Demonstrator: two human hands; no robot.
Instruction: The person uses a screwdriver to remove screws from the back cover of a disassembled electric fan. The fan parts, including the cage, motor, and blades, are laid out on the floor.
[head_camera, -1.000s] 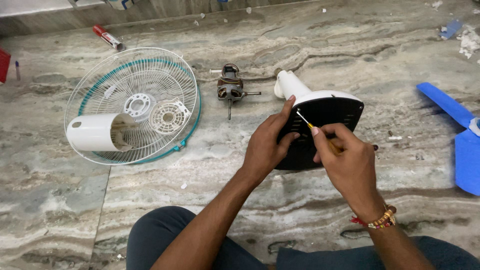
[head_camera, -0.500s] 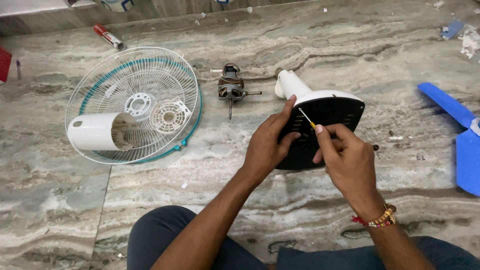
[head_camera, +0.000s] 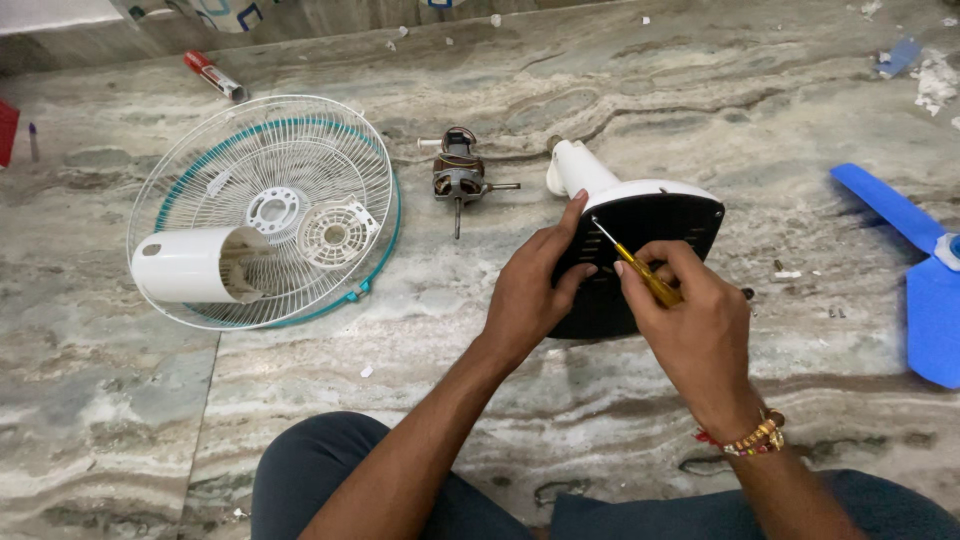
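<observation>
We sit on a grey-brown veined marble floor (head_camera: 330, 400), scattered with small white scraps. At centre right of the frame, our left hand (head_camera: 530, 290) presses its spread fingers against the black underside of a white fan base (head_camera: 650, 215), steadying it on edge. Our right hand (head_camera: 695, 320) has its fingers closed around a yellow-handled screwdriver (head_camera: 640, 268), whose tip touches the base near its upper left rim. To the left lie a wire fan guard (head_camera: 265, 205) with a white cylindrical cover (head_camera: 185, 267) on it, and a bare motor (head_camera: 458, 178) between guard and base. A blue fan blade (head_camera: 915, 260) lies at the right edge, and a red tube (head_camera: 212, 75) near the wall, upper left.
</observation>
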